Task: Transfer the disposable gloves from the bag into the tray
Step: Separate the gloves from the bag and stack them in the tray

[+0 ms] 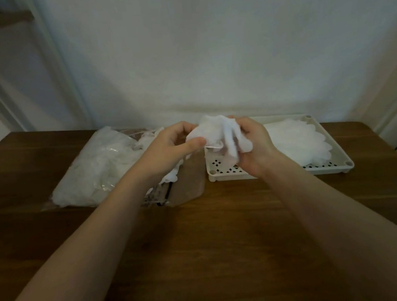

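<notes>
Clear plastic bag (95, 167) stuffed with gloves, cream tray (336, 157) holding a pile (297, 139), both hands pinching one glove (220, 133)

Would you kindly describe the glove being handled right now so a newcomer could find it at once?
Start at the wooden table, where a cream perforated tray sits on the right. Just above the tray's left end, both hands, left hand and right hand, grip a crumpled white glove. Unlike the gloves lying flat in the tray, it is held in the air.
</notes>
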Demonstrator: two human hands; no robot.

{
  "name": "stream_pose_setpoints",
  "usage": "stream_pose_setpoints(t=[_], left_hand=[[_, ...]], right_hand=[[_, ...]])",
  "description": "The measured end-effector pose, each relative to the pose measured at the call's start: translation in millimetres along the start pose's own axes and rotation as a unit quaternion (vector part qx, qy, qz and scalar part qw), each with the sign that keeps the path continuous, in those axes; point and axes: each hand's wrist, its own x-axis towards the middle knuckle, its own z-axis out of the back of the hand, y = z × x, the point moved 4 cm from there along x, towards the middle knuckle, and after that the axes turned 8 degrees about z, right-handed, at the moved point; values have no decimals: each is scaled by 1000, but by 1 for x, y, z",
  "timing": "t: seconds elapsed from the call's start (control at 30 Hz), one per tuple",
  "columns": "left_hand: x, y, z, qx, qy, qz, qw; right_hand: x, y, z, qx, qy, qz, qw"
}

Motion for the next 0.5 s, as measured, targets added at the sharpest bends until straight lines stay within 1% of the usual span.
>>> stream_pose_setpoints(t=[0.03,0.1,0.17,0.2,0.27,0.37,0.5], left_hand=[[0,1,-1,-12,5,11,1000],[1,3,-3,-60,11,38,997],[2,2,-3,-119,10,55,991],[2,1,-3,-136,6,53,989],[1,-1,-3,-144,4,44,989],[1,-3,-4,-147,17,46,988],[-1,-12,-4,-87,15,56,995]], right_hand=[[-1,0,2,31,-5,-26,999],[-4,2,4,46,12,-63,997],[-5,4,10,7,28,-68,997],[-4,6,14,-19,32,-55,998],[-4,12,20,-33,34,-26,999],[-4,17,29,-2,47,-20,999],[-3,23,37,-94,68,-17,993]])
